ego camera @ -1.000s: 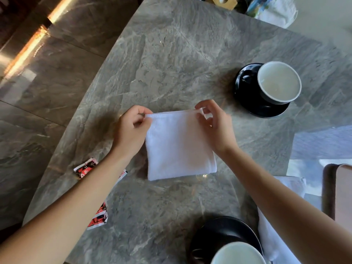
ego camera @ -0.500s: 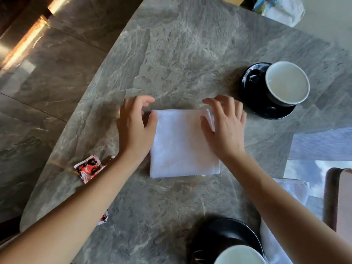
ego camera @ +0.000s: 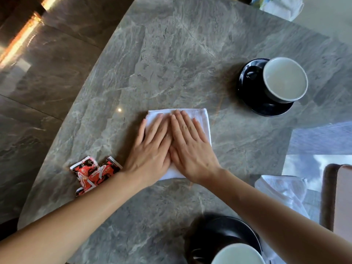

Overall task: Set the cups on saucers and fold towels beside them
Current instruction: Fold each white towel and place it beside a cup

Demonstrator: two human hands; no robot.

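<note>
A white folded towel lies square on the grey marble table. My left hand and my right hand rest flat on it side by side, fingers straight and pressed down, holding nothing. A dark cup with a pale inside stands on a black saucer at the far right. A second such cup sits on a black saucer at the near edge. Another white towel, loosely bunched, lies to the right of my right forearm.
Red and black packets lie left of my left wrist near the table's curved edge. A brown chair back stands at the right. A white bag sits at the far corner. Dark stone floor lies beyond the left edge.
Both hands let go of the towel's far corners, moved from its sides to its middle and now press flat on it together.
</note>
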